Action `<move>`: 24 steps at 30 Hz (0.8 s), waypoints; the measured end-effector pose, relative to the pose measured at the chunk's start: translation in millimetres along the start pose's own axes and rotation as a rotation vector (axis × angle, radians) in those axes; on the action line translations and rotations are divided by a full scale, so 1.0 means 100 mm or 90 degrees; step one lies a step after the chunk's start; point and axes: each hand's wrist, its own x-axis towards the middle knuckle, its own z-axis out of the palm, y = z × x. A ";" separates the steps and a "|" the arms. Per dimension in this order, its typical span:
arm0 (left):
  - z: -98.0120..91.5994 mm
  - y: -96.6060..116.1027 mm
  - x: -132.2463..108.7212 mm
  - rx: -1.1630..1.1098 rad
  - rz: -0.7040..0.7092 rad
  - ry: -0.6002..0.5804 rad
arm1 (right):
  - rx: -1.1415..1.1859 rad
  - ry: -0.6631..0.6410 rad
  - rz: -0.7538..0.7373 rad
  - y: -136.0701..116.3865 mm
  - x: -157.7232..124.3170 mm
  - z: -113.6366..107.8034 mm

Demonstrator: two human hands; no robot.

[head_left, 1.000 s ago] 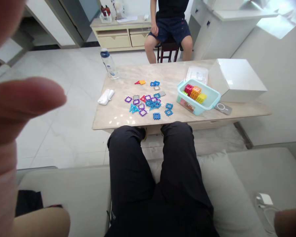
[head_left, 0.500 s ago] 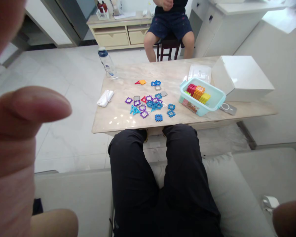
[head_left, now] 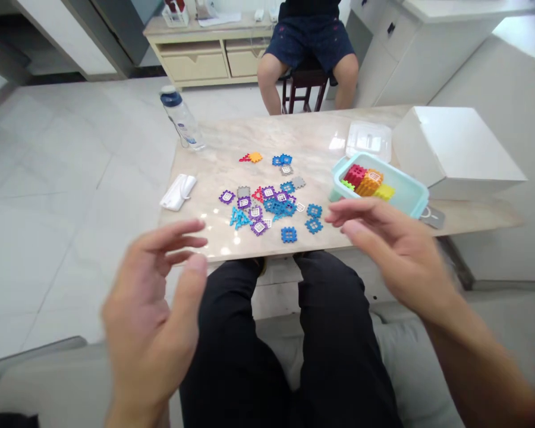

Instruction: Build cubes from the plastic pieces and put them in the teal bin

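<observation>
Head view: plastic tiles (head_left: 280, 207) beyond both hands (head_left: 154, 318) (head_left: 395, 255)

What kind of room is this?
Probably a living room in someone's home. There's a grey sofa, a marble-look table in front of it with colourful toy pieces spread out, and a cream cabinet with drawers behind.

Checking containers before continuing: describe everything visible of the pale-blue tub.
The tub is rectangular, round-cornered, rimmed and apparently plastic. It stands upright and open on the table, near the white box. Red, orange, yellow and green pieces lie towards its left end. The right grip hides part of its near side.
</observation>
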 end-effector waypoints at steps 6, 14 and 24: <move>0.70 -0.66 -0.05 0.291 0.110 -0.451 | -0.233 -0.135 -0.031 1.41 0.35 0.59; 0.74 -0.90 -0.15 0.226 0.184 -0.492 | -0.166 -0.256 -0.052 1.85 0.48 0.93; 0.82 -0.70 -0.12 0.265 0.103 -0.620 | 0.064 -0.181 0.038 1.32 0.24 0.86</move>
